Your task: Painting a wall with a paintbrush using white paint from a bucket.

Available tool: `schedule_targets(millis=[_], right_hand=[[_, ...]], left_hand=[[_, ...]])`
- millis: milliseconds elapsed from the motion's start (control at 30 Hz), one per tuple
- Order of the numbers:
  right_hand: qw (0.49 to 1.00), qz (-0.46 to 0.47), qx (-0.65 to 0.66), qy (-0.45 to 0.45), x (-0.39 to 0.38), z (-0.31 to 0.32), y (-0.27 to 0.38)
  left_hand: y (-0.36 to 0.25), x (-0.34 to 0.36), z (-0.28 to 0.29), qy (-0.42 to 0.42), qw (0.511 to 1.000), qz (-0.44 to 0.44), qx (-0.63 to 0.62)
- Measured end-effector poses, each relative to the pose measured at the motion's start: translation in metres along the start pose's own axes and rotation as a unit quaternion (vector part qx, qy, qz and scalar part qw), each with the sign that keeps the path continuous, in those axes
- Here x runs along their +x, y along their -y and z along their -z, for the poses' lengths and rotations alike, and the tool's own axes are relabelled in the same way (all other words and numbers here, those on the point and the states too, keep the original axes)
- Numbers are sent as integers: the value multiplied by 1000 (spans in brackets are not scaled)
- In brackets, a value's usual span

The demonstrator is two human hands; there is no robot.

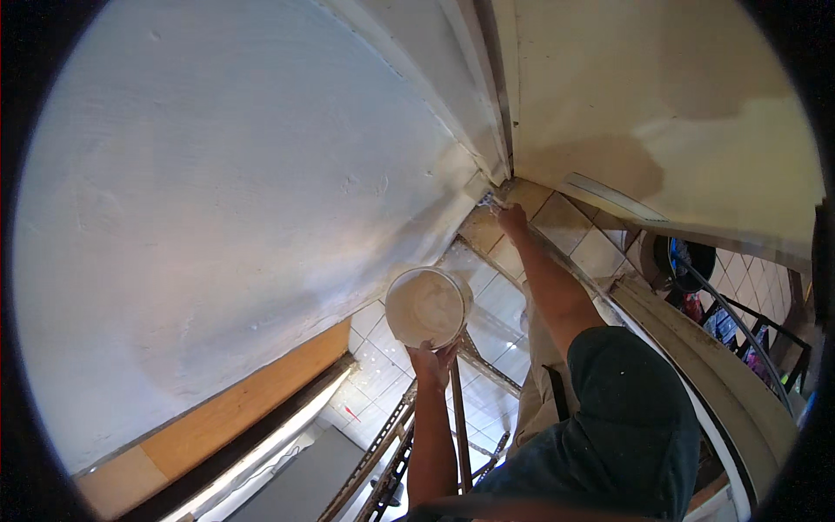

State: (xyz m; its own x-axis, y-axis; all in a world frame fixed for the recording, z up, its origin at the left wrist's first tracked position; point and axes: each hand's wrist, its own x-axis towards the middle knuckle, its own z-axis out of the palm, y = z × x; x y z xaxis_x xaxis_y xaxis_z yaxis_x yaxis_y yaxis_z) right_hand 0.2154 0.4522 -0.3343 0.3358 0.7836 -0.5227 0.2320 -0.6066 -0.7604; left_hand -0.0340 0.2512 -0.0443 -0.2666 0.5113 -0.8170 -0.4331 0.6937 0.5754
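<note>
My left hand (430, 359) is closed around the near side of a round, pale bucket (464, 300), held tilted so that its inside shows. A light beige coating lines it; how much it contains I cannot tell. Farther off, my outstretched right hand (513, 219) grips what looks like a small paintbrush (488, 201). Its whitish-blue end is at the edge of the white wall (217, 174), close to the foot of the door frame (487, 130). The fingers hide most of the handle.
Below me are metal ladder rails (374, 470) and a tiled floor (378, 370) with white spots. A cream door panel (644, 104) stands at the upper right. Beyond a ledge (678, 365) at the right are a black bucket (691, 261) and dark metal railings (765, 335).
</note>
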Motion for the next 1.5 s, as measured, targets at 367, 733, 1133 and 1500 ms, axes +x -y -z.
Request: schedule_targets(millis=[367, 733, 1133, 1500], right_hand=[[959, 196, 172, 114, -219, 30, 227], [937, -117, 180, 277, -122, -116, 27], [902, -101, 296, 297, -235, -48, 155], [903, 203, -72, 371, -323, 126, 266]], left_hand=[[-15, -45, 59, -5, 994, -42, -98], [45, -32, 130, -84, 968, -146, -188], [46, -91, 106, -184, 959, -110, -187], [39, -119, 74, -91, 980, -49, -169]])
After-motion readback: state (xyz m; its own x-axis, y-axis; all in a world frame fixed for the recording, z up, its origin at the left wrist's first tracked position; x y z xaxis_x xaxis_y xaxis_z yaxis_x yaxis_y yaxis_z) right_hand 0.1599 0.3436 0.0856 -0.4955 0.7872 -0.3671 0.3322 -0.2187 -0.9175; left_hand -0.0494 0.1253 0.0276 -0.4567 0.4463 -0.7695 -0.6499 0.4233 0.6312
